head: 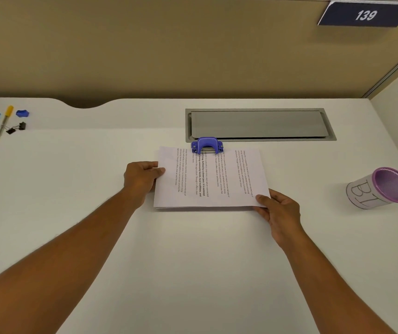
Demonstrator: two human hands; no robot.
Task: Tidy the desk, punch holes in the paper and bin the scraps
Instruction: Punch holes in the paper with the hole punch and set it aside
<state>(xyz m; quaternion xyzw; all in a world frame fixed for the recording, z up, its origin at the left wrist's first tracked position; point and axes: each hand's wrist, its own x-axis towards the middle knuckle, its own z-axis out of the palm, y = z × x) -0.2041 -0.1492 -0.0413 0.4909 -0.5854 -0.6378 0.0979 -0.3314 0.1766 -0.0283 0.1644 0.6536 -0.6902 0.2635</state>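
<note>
Nearest you, both forearms reach out over the bench (72, 189). Your right hand (278, 210) pinches the paper (210, 179) stack's near corner; your left hand (141, 178) grips its left edge, probably to square it. Beyond, the far edge sits in the blue hole punch (207, 145), apparently ready for pressing.
</note>
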